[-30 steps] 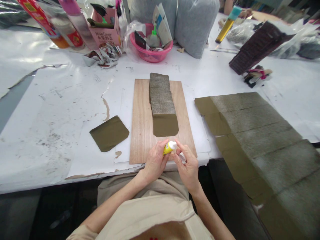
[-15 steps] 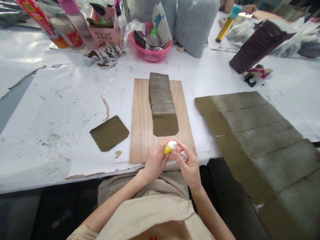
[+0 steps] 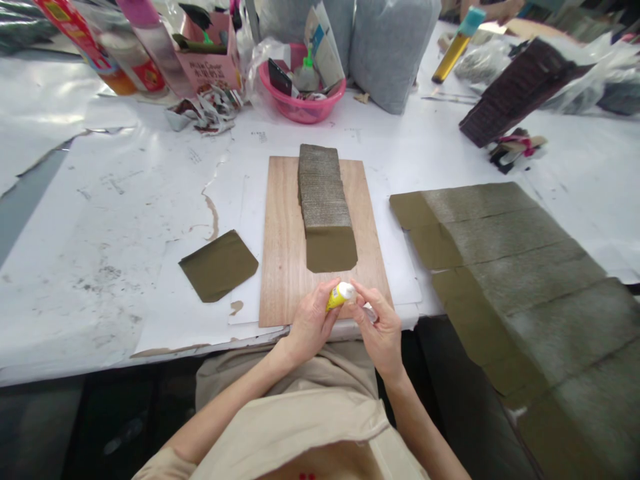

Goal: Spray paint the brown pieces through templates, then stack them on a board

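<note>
My left hand (image 3: 314, 319) is closed round a small yellow squeeze bottle (image 3: 337, 296) with a white top, which tilts up to the right. Close against that top, my right hand (image 3: 381, 328) pinches a white cap (image 3: 370, 312), partly covered by its fingers. Both hands are over the near edge of a wooden board (image 3: 280, 253). On the board lies an overlapped stack of olive fabric pieces (image 3: 327, 200), greyish where their edges show, with a plain olive flap at the near end. A single olive piece (image 3: 220, 267) rests on the paper to the left.
Overlapping olive sheets (image 3: 520, 267) spread over the table's right side and past its edge. At the back stand a pink basket (image 3: 305, 110), a pink box (image 3: 210, 70), bottles and grey wrapped bundles (image 3: 390, 53). A dark ridged stack (image 3: 515, 93) stands at the back right.
The right fingers have shifted slightly at the bottle's white top, and the white cap has turned and shows less. The bottle stays nearly in place.
</note>
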Action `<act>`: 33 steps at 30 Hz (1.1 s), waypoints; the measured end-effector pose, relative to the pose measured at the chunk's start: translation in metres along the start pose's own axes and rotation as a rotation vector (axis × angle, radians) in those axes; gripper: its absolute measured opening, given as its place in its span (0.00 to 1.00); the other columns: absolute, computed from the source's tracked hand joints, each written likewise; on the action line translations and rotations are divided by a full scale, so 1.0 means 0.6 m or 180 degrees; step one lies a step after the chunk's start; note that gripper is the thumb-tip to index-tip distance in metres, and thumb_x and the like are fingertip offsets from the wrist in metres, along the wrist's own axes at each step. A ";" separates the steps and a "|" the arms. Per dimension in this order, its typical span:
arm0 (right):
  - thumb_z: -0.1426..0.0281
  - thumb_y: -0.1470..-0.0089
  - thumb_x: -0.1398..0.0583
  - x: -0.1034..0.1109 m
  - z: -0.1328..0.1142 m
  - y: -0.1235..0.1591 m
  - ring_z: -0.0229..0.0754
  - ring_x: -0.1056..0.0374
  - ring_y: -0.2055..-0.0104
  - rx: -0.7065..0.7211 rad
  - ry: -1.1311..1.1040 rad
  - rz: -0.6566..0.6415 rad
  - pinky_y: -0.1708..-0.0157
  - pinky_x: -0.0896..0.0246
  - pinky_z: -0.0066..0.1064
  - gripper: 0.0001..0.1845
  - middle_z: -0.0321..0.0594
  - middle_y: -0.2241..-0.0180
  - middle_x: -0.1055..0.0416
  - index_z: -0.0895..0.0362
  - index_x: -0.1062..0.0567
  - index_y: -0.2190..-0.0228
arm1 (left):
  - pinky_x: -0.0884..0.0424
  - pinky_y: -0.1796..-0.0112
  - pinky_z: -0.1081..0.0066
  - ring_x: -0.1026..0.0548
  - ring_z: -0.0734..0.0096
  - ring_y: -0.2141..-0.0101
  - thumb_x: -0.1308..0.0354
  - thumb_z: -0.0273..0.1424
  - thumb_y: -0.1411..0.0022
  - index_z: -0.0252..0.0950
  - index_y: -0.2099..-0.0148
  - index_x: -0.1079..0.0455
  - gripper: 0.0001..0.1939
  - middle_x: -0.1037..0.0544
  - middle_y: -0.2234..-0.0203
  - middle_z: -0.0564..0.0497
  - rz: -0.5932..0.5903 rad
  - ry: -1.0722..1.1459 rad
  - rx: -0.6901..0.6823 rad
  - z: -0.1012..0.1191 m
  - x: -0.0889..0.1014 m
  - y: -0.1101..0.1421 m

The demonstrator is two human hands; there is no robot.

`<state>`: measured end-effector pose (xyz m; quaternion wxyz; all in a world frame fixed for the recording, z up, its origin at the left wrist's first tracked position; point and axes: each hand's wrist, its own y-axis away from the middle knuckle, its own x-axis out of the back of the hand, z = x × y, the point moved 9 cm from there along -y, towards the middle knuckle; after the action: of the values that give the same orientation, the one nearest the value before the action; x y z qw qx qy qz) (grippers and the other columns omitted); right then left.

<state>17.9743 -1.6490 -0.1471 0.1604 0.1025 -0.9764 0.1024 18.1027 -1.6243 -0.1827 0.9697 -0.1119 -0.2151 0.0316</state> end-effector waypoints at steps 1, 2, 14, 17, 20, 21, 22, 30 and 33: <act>0.71 0.39 0.40 0.001 -0.002 -0.001 0.35 0.37 0.65 0.0024 0.0003 0.0005 0.63 0.38 0.28 0.19 0.33 0.68 0.35 0.46 0.26 0.47 | 0.28 0.57 0.63 0.26 0.63 0.57 0.51 0.27 0.32 0.38 0.41 0.44 0.18 0.27 0.55 0.43 -0.0003 -0.0012 -0.0003 0.000 0.000 0.000; 0.72 0.39 0.40 0.001 -0.004 -0.002 0.35 0.37 0.65 0.0063 0.0019 0.0009 0.63 0.38 0.28 0.19 0.32 0.69 0.36 0.46 0.26 0.47 | 0.28 0.56 0.63 0.26 0.62 0.57 0.51 0.27 0.32 0.37 0.41 0.44 0.18 0.27 0.55 0.43 -0.0012 -0.0023 -0.0006 0.000 -0.001 0.000; 0.73 0.40 0.39 0.015 -0.012 -0.005 0.35 0.38 0.69 0.0315 0.0327 0.0007 0.67 0.40 0.29 0.20 0.33 0.70 0.38 0.45 0.26 0.48 | 0.28 0.55 0.60 0.27 0.61 0.55 0.51 0.27 0.32 0.38 0.41 0.44 0.19 0.27 0.54 0.42 -0.0086 -0.0156 -0.0009 -0.004 -0.008 0.003; 0.73 0.40 0.39 0.017 -0.012 -0.004 0.35 0.38 0.69 0.0314 0.0334 0.0009 0.68 0.40 0.29 0.20 0.33 0.70 0.39 0.44 0.25 0.48 | 0.28 0.55 0.60 0.27 0.61 0.55 0.50 0.27 0.32 0.38 0.40 0.44 0.19 0.27 0.54 0.43 -0.0087 -0.0166 -0.0012 -0.005 -0.009 0.003; 0.73 0.41 0.39 0.020 -0.012 -0.003 0.34 0.39 0.70 0.0278 0.0290 0.0018 0.69 0.41 0.29 0.20 0.33 0.70 0.38 0.44 0.24 0.49 | 0.28 0.55 0.61 0.26 0.61 0.55 0.51 0.27 0.33 0.38 0.40 0.44 0.20 0.27 0.53 0.43 -0.0066 -0.0178 -0.0052 -0.002 -0.008 0.002; 0.73 0.41 0.38 0.020 -0.010 -0.002 0.35 0.39 0.70 0.0222 0.0234 0.0014 0.69 0.42 0.29 0.19 0.33 0.70 0.38 0.44 0.24 0.50 | 0.28 0.55 0.61 0.26 0.61 0.55 0.51 0.26 0.33 0.38 0.40 0.44 0.20 0.27 0.53 0.43 -0.0063 -0.0175 -0.0072 -0.001 -0.007 0.001; 0.72 0.42 0.37 0.019 -0.006 -0.002 0.35 0.39 0.69 0.0116 0.0132 -0.0013 0.68 0.42 0.29 0.19 0.33 0.70 0.38 0.44 0.23 0.50 | 0.28 0.55 0.61 0.26 0.62 0.55 0.51 0.26 0.33 0.38 0.40 0.44 0.20 0.27 0.54 0.43 -0.0068 -0.0170 -0.0086 0.001 -0.007 0.001; 0.57 0.47 0.34 -0.030 0.057 0.015 0.29 0.53 0.80 -0.1714 -0.2723 -0.0442 0.81 0.61 0.24 0.13 0.29 0.77 0.45 0.50 0.22 0.62 | 0.29 0.55 0.63 0.26 0.63 0.56 0.50 0.25 0.33 0.38 0.41 0.43 0.19 0.27 0.54 0.43 -0.0113 -0.0136 -0.0008 -0.004 -0.010 0.002; 0.56 0.48 0.34 -0.021 0.056 0.009 0.29 0.52 0.79 -0.1714 -0.2965 -0.0276 0.81 0.59 0.23 0.16 0.29 0.76 0.45 0.50 0.23 0.61 | 0.30 0.56 0.66 0.26 0.65 0.57 0.49 0.27 0.33 0.38 0.42 0.41 0.17 0.26 0.56 0.45 -0.0054 -0.0004 0.0032 0.000 -0.004 0.001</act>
<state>17.9747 -1.6493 -0.1833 -0.2649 0.1325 -0.9307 -0.2145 18.1002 -1.6238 -0.1840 0.9703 -0.1052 -0.2164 0.0246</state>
